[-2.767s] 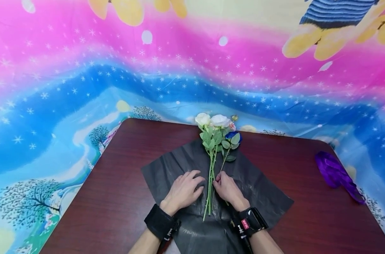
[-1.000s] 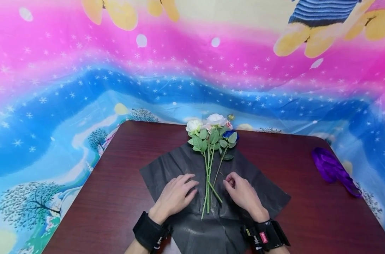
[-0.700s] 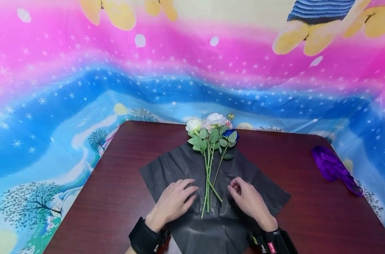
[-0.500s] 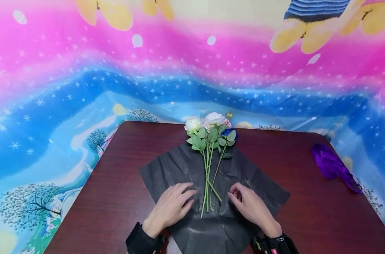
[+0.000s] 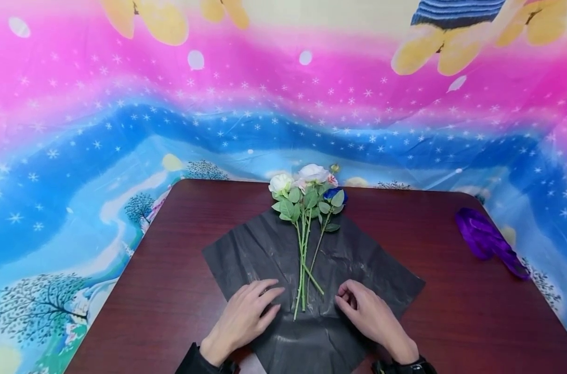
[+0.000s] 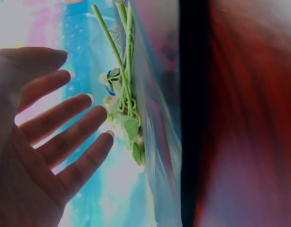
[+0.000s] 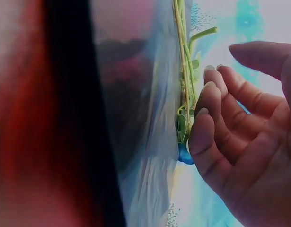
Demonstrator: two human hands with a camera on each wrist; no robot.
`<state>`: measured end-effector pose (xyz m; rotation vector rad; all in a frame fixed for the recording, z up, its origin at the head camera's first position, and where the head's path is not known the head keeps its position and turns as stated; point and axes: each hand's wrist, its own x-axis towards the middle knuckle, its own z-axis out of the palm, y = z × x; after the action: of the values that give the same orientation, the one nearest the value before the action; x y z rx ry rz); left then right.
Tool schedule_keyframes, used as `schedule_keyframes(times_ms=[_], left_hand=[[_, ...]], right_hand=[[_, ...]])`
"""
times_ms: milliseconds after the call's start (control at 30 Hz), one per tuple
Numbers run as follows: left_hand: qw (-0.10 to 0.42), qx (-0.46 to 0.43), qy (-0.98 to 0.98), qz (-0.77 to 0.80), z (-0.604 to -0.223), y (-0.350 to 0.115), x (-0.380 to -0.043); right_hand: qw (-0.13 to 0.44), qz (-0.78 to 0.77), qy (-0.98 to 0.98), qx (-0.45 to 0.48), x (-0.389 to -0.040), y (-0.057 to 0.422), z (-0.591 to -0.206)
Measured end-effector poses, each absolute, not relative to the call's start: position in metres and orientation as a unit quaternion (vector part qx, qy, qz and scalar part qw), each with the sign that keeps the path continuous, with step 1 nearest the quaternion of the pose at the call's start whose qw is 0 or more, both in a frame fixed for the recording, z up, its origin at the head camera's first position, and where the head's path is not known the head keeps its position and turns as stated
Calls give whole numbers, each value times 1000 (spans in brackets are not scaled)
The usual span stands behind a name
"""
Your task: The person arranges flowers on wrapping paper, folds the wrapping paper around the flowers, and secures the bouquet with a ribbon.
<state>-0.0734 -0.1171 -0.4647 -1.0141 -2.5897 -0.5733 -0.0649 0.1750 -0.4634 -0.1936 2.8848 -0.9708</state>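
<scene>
Several roses, white, pale pink and blue, lie as a loose bunch with their green stems (image 5: pixel 303 259) crossing on a dark sheet of wrapping paper (image 5: pixel 246 249). A white rose (image 5: pixel 280 183) is at the left of the blooms and a blue rose (image 5: pixel 332 195) at the right. My left hand (image 5: pixel 246 315) is left of the stem ends, its fingers spread and holding nothing. To the right of the stems is my right hand (image 5: pixel 372 315), fingers loosely curled. In the right wrist view nothing lies between the thumb and fingers (image 7: pixel 216 118).
A purple ribbon (image 5: pixel 486 239) lies bundled near the right edge of the dark red wooden table (image 5: pixel 171 249). Behind the table hangs a printed cloth (image 5: pixel 246 124) in pink and blue.
Earlier my right hand was at the stems, pinching one; it has let go and drawn away right and nearer to me. One stem now crosses the others. My left hand has also drawn back.
</scene>
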Motion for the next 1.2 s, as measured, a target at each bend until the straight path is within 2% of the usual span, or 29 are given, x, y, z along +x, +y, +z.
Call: schedule_keyframes(times_ms=[333, 567, 733, 933, 1200], left_hand=[[152, -398, -883, -198, -471, -123, -54], [114, -437, -872, -190, -473, -119, -42], [114, -451, -868, -175, -474, -116, -39], [100, -459, -869, -151, -473, -114, -37], [86, -459, -873, -139, -470, -114, -38]], right_hand=[[-2, -321, 928, -189, -44, 177, -473], [31, -283, 924, -254, -32, 170, -473], [37, -247, 921, -299, -25, 166, -475], [94, -223, 926, -291, -20, 163, -478], [90, -228, 922, -298, -21, 163, -482]])
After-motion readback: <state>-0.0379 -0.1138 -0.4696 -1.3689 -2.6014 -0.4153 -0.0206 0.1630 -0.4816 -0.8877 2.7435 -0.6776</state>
